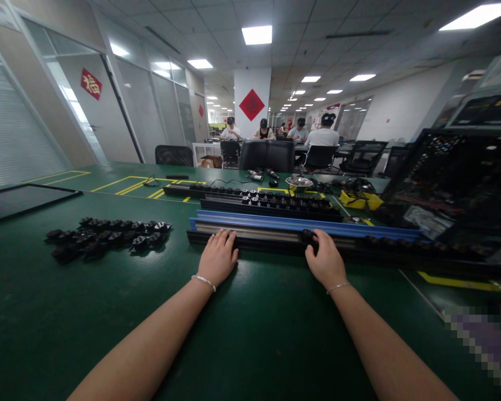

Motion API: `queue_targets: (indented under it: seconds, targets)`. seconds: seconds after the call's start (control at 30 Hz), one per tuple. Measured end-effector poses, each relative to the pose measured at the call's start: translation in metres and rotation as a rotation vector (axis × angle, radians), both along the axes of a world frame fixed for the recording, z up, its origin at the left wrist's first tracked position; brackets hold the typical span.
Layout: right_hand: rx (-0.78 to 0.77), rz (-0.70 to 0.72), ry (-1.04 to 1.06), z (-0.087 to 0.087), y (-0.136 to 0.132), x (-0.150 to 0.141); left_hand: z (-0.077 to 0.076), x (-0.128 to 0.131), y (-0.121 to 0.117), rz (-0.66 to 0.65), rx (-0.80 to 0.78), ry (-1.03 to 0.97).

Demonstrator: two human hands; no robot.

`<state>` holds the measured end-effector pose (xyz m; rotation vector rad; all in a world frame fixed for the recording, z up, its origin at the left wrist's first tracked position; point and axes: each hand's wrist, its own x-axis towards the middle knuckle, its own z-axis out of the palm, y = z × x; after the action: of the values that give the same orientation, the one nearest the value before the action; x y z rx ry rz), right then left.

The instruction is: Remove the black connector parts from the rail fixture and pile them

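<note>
A long black rail (pixel 267 243) with a paler channel along it lies across the green table (pixel 250 345). My left hand (pixel 217 259) rests on its left part, fingers stretched flat over the edge. Farther right, my right hand (pixel 326 263) has its thumb and fingers around a small black part (pixel 307 236) at the channel. More small black parts (pixel 394 245) sit in a row along the rail's right end. Right behind it runs a blue rail (pixel 267 221). The underside of the held part is hidden.
Loose black parts (pixel 108 236) lie in a group at left, near a flat dark panel (pixel 25 200). Behind are other loaded rails (pixel 271 209), a metal bowl (pixel 299 182) and a yellow tray (pixel 361 200). Several people (pixel 323 133) sit at far tables.
</note>
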<state>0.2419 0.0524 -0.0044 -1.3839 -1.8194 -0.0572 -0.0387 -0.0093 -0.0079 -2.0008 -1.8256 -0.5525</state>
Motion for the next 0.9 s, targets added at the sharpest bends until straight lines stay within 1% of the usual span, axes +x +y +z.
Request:
queue_targets:
  seconds: [0.17, 0.3, 0.53, 0.67, 0.9]
  targets:
    - [-0.053, 0.079, 0.005, -0.002, -0.001, -0.004, 0.000, 0.001, -0.001, 0.003, 0.000, 0.006]
    - [-0.069, 0.078, -0.048, -0.002, 0.000, -0.004, -0.001, 0.001, 0.000, 0.006, 0.002, 0.021]
    - [-0.046, 0.100, -0.135, -0.002, -0.002, -0.008, -0.002, 0.003, 0.000, 0.022, -0.005, 0.033]
    - [-0.032, 0.144, -0.221, -0.002, -0.005, -0.013, -0.005, 0.008, 0.003, -0.010, -0.020, 0.030]
    - [-0.062, 0.133, -0.284, 0.000, -0.008, -0.017, -0.006, 0.017, 0.007, -0.073, -0.060, 0.039]
